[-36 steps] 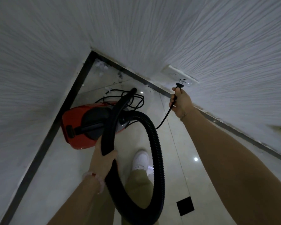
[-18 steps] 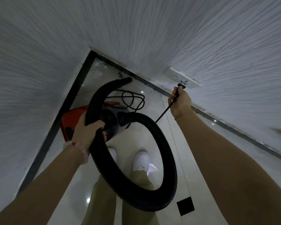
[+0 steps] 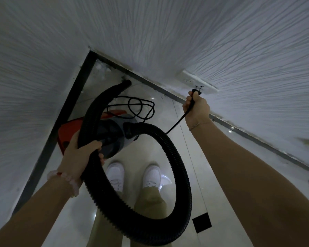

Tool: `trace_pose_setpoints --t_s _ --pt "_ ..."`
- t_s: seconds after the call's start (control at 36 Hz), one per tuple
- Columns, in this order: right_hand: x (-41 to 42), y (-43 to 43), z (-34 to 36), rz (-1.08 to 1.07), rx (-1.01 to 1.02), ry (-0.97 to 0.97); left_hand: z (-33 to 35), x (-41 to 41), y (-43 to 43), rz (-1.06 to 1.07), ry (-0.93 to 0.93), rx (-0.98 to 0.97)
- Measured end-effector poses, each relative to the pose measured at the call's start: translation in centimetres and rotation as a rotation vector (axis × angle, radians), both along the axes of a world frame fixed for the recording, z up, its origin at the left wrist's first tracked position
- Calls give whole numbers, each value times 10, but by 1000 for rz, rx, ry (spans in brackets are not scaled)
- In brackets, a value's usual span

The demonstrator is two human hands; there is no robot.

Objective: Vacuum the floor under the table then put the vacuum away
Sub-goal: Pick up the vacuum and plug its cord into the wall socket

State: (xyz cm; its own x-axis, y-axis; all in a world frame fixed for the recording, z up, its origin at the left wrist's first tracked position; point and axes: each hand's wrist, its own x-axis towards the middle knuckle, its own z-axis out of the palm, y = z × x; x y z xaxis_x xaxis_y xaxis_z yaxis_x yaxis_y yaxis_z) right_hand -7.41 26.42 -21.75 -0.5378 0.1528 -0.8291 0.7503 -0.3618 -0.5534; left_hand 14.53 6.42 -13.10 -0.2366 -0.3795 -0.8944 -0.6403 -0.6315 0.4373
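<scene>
Now left grip (image 3: 79, 154) is clamping hose (image 3: 179, 175), right grip (image 3: 197, 109) clamping plug (image 3: 195, 92) by socket (image 3: 198, 82); hose is partly hiding the vacuum (image 3: 70, 129).

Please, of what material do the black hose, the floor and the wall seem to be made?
The hose looks like flexible matte black plastic: fine ribs ring it, and it bends in a loop. The floor seems polished tile: glossy, with light reflections and thin joint lines. The wall is matte white with raised streaks, textured wallpaper or plaster; I cannot tell which.
</scene>
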Motion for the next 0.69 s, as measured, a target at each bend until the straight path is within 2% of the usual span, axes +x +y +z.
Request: trace_pose_setpoints --t_s 0.53,0.69 --pt "-16 4 3 23 -84 -44 7 15 10 4 -23 0" --pt "-15 4 11 136 -52 -62 4 7 13 45 1 21"
